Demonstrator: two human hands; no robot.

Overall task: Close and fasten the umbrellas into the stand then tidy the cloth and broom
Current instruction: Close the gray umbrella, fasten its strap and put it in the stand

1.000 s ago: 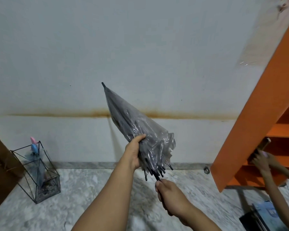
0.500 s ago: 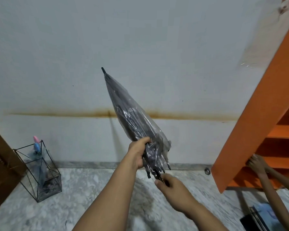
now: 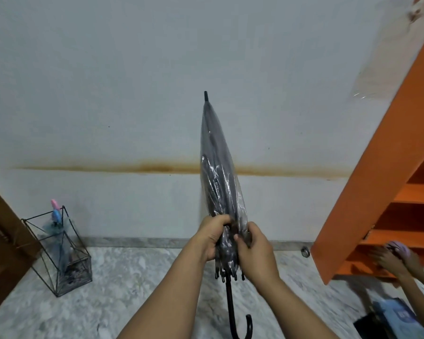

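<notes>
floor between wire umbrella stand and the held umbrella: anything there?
Head view: only bare marble floor between the stand and the umbrella.

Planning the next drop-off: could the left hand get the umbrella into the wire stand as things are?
Probably not yet: the left hand grips the umbrella, and the wire stand sits apart at the far left. The floor between looks unobstructed.

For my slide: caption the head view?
Both hands grip a folded clear umbrella, tip up.
</notes>
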